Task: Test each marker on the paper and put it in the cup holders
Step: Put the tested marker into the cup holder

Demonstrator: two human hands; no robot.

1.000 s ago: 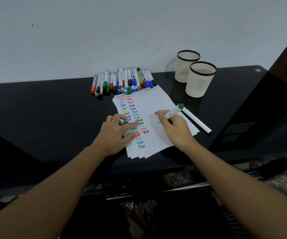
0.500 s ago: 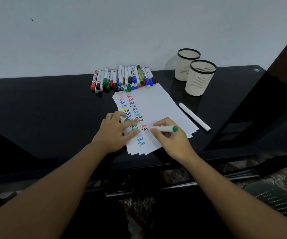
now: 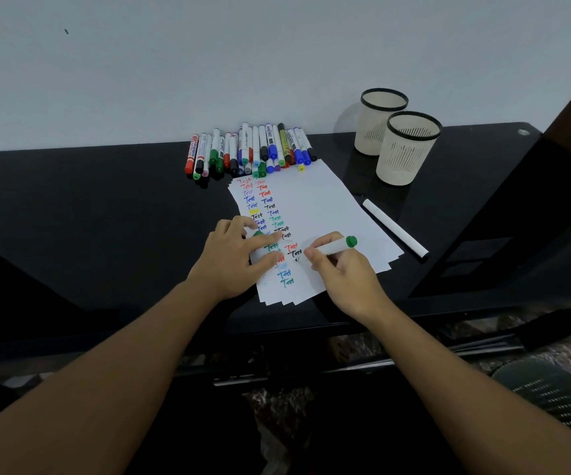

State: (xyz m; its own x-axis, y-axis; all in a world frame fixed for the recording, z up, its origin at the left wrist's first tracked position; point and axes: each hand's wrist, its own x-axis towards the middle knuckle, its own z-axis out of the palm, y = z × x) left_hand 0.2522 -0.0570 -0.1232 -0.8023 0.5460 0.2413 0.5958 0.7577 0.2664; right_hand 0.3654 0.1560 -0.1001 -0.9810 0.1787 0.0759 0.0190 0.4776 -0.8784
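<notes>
On the black desk, head view: a stack of white paper (image 3: 315, 214) lies between both hands, its left half filled with two columns of test words.
Right hand (image 3: 340, 272): fingers curled round a white marker with a green end cap (image 3: 332, 247), tip down on the sheet just right of the second column, below a black word.
Left hand (image 3: 234, 257): fingers spread flat, pressing the paper; a green cap seems tucked under them, though I cannot tell how it is held.
Step in hand: writing the test mark; judged best with light, even pressure, the left hand pinning the sheets so they do not slide.
Afterwards: recap, then drop it in a cup holder (image 3: 407, 149); both stand well apart to the upper right, seemingly empty.
Untested markers (image 3: 250, 149): a row beyond the paper's far edge.
Loose white stick (image 3: 395, 228): beside the sheet's right edge.
Readable writing: "Test", repeated in red, blue, black, green and teal; barrel labels too small to read.
</notes>
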